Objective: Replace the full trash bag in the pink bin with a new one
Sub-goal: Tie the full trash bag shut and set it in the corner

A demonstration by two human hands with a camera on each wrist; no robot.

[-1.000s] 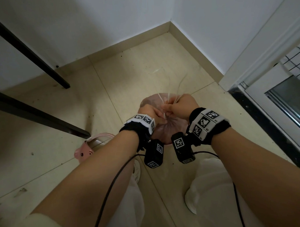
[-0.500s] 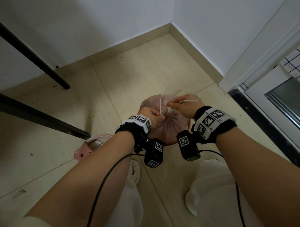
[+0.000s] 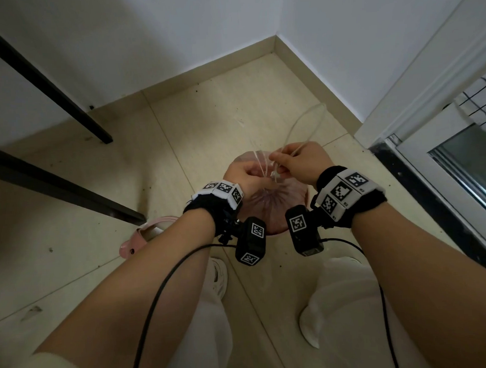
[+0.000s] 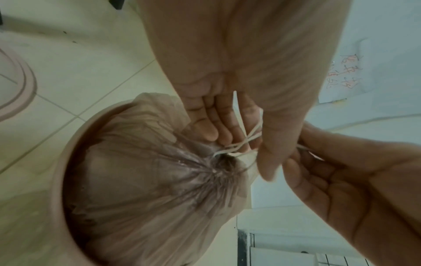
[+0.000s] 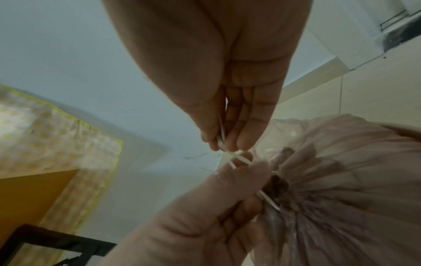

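A full pinkish trash bag (image 3: 267,207) (image 4: 145,180) (image 5: 341,189) sits in the pink bin (image 4: 59,172) on the floor, its mouth gathered shut. White drawstrings (image 3: 300,126) (image 4: 241,142) (image 5: 237,156) come out of the gathered neck. My left hand (image 3: 250,175) (image 4: 230,126) pinches the strings close to the neck. My right hand (image 3: 299,161) (image 5: 227,140) pinches another stretch of the strings just beside it, and a loop arcs up beyond it in the head view. Both hands hover right above the bag.
The bin's pink lid (image 3: 144,236) (image 4: 16,81) lies on the tiled floor to the left. Black table legs (image 3: 60,190) cross the left side. White walls meet in a corner behind; a door frame (image 3: 426,100) stands at the right. My white shoes (image 3: 320,313) are near the bin.
My right hand, which had drawn the string off to the right, has come back beside the left hand above the bag. A loop of string now arcs up beyond the hands.
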